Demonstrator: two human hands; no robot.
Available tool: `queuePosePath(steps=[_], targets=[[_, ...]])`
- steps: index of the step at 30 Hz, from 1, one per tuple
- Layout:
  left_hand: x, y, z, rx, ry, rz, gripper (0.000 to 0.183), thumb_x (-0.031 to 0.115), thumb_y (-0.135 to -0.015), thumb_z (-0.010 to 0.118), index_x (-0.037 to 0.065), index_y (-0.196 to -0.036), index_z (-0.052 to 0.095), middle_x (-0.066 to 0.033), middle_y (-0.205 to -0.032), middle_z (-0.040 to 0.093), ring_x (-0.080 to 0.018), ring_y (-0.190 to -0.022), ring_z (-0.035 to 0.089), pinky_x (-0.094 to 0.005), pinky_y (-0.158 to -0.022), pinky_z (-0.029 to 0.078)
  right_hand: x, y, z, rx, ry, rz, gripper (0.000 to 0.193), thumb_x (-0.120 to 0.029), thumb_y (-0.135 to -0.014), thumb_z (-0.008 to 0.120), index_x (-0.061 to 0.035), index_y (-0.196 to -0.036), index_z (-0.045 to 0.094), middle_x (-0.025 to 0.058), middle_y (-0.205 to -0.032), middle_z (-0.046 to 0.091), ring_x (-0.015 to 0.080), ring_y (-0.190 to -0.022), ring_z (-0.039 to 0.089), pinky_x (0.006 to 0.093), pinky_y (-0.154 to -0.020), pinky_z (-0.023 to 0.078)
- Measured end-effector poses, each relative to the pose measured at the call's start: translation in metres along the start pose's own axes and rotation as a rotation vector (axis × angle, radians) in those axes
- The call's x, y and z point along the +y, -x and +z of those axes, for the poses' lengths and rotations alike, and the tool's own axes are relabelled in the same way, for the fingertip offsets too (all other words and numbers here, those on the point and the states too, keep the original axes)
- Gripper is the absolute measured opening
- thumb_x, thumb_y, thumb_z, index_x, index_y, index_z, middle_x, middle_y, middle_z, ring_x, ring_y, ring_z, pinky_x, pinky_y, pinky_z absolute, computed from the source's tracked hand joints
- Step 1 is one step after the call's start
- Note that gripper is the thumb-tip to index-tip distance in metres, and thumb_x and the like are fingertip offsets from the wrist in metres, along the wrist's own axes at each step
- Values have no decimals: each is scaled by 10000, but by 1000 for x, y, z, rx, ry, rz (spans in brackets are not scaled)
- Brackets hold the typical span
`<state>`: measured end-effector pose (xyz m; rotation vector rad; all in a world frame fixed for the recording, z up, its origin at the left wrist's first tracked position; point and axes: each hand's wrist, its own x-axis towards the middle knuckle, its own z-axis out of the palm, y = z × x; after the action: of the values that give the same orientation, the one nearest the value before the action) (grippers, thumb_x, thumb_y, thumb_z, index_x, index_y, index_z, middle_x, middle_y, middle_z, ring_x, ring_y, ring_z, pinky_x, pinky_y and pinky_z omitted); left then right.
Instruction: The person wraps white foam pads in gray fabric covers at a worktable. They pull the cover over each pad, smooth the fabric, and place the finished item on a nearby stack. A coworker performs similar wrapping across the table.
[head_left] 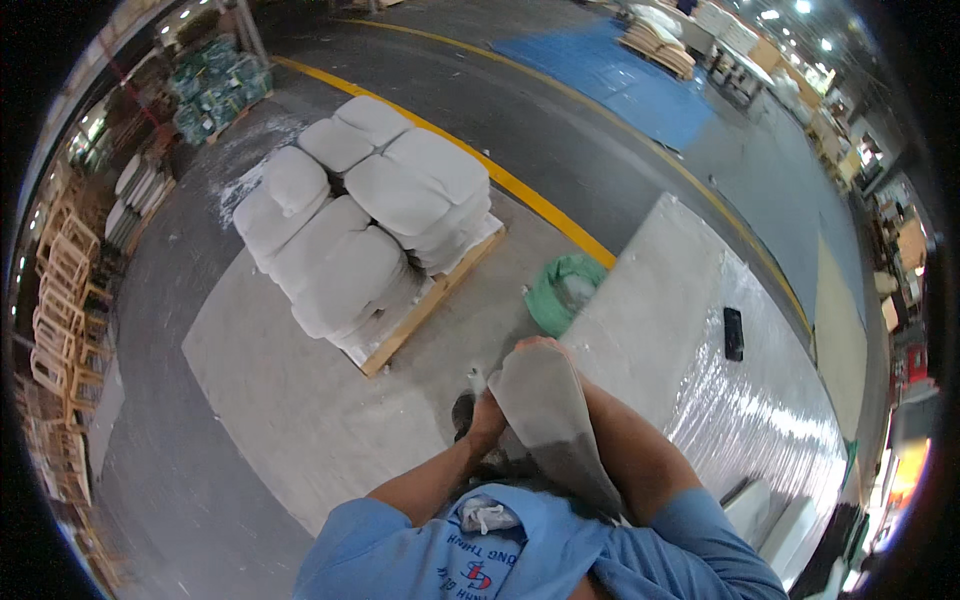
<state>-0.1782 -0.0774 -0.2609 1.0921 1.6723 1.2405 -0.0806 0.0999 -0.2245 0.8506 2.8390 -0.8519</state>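
I hold a light grey padded piece (540, 395), rounded like a seat cushion, tilted close in front of my body. My right hand (545, 345) reaches behind it, and its fingers curl over the far edge. At the near left edge, my left hand (487, 418) is closed against the pad; its fingers are partly hidden. A small pale object (475, 378) shows just beyond that hand, and I cannot tell whether it is held. Ahead to the left, stacks of similar grey cushions (345, 255) sit on a wooden pallet (420, 315).
A plastic-wrapped table (650, 340) stands at my right, with a black phone-like object (733, 334) on it. Beside its corner is an open green sack (552, 300). Wooden frames (65, 310) line the far left. A yellow floor line (530, 195) runs behind the pallet.
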Motion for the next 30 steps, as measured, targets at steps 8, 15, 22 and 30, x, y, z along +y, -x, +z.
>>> queuePosePath(steps=[8, 15, 22, 30], targets=[[-27, -33, -82, -591, 337, -207, 784, 300, -945, 786, 62, -1578, 392, -115, -1478, 570, -233, -1340, 530, -395, -1152, 403, -13, 124, -113, -104, -376, 277, 546, -508, -1044, 569, -105, -1410, 625, 191, -1361, 663, 355, -1200, 652, 455, -1016, 523], [-5, -67, -85, -759, -117, -198, 651, 197, -853, 857, 23, -1421, 589, -116, -1376, 654, -249, -1239, 599, -381, -1083, 458, -28, 394, -129, 132, -1468, 409, 799, -701, -1005, 523, -85, -1514, 522, 127, -1504, 550, 256, -1338, 548, 437, -1061, 489], [31, -93, -77, -847, -342, -189, 581, 186, -844, 862, 19, -1353, 637, -110, -1306, 688, -249, -1181, 626, -376, -1045, 479, -74, 422, -86, 621, -1094, 646, 541, -243, -976, 781, 44, -1395, 594, 80, -1268, 697, 136, -1133, 643, 308, -989, 519], [71, -112, -56, -988, -391, -91, 502, 175, -834, 869, 15, -1276, 692, -103, -1226, 726, -248, -1115, 657, -371, -1002, 503, -147, 381, -164, 1110, -357, 601, 229, -216, -992, 717, 8, -1033, 701, 174, -791, 662, 236, -705, 681, 389, -647, 508]])
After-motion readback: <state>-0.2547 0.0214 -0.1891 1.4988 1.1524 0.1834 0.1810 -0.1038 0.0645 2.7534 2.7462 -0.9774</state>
